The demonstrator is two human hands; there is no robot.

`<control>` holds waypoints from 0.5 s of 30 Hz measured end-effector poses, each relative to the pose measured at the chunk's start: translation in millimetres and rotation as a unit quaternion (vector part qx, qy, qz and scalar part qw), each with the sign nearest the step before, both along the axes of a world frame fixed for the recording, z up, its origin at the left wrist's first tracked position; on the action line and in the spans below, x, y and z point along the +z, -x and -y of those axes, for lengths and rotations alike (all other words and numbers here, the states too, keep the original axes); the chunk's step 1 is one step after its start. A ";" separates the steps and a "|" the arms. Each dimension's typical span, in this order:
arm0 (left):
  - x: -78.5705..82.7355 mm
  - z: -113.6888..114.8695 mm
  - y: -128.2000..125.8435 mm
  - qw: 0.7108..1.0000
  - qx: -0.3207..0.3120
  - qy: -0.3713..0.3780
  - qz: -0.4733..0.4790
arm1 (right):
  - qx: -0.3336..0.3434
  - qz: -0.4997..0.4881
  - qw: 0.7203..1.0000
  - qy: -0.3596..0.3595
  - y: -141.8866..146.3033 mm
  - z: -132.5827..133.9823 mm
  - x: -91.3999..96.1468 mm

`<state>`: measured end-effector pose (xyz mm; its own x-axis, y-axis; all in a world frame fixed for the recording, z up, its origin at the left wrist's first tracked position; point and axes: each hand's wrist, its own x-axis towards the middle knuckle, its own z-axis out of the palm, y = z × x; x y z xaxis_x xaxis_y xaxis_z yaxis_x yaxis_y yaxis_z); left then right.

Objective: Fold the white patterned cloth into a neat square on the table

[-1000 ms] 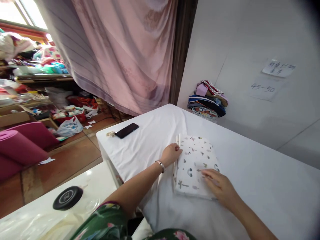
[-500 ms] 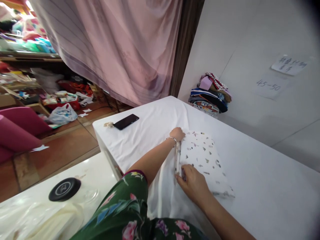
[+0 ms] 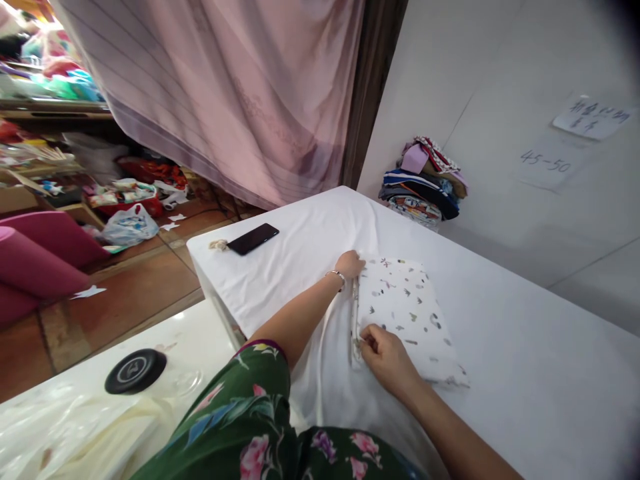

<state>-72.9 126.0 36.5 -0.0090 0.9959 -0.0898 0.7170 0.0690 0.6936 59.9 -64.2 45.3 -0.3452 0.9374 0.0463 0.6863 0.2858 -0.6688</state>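
A folded white cloth (image 3: 405, 303) with a small scattered print lies on the white-covered table (image 3: 520, 347) in front of me. My left hand (image 3: 350, 264) is closed at its far left corner, the fingertips partly hidden. At the near left part of the same folded edge, my right hand (image 3: 386, 357) has its thumb and fingers pinched together on the fabric. Several layers show along that left edge, between the two hands. The rest of the cloth spreads flat to the right.
A black phone (image 3: 253, 239) with a pale cord tassel (image 3: 218, 245) lies on the table's far left. Folded clothes (image 3: 423, 183) are stacked by the wall. On the lower left surface sit a round black object (image 3: 135, 371) and plastic wrapping (image 3: 70, 433). A pink curtain (image 3: 240, 87) hangs behind.
My left hand has shifted slightly left at the far corner. My right hand has moved a little up, and its fingers now pinch closer on the edge. The view has tilted slightly.
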 end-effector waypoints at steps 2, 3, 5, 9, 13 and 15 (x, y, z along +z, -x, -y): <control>-5.6 1.4 1.6 1.000 0.007 0.003 0.004 | 0.003 0.002 1.000 -0.005 1.9 0.3 -1.1; -7.4 2.0 2.3 1.000 0.010 0.002 0.007 | 0.004 0.003 1.000 -0.006 2.4 0.4 -1.6; -9.0 3.1 3.0 1.000 0.013 0.000 0.012 | 0.009 0.004 1.000 -0.003 2.7 0.7 -2.5; -9.1 4.4 3.0 1.000 0.019 -0.010 0.017 | 0.018 0.006 1.000 -0.005 2.7 1.2 -3.7; -9.2 2.7 3.6 1.000 0.018 -0.007 0.014 | 0.023 0.005 1.000 0.003 4.0 0.9 -4.3; -8.7 1.2 4.2 1.000 0.013 0.001 0.014 | 0.028 0.010 1.000 -0.001 4.9 1.7 -4.1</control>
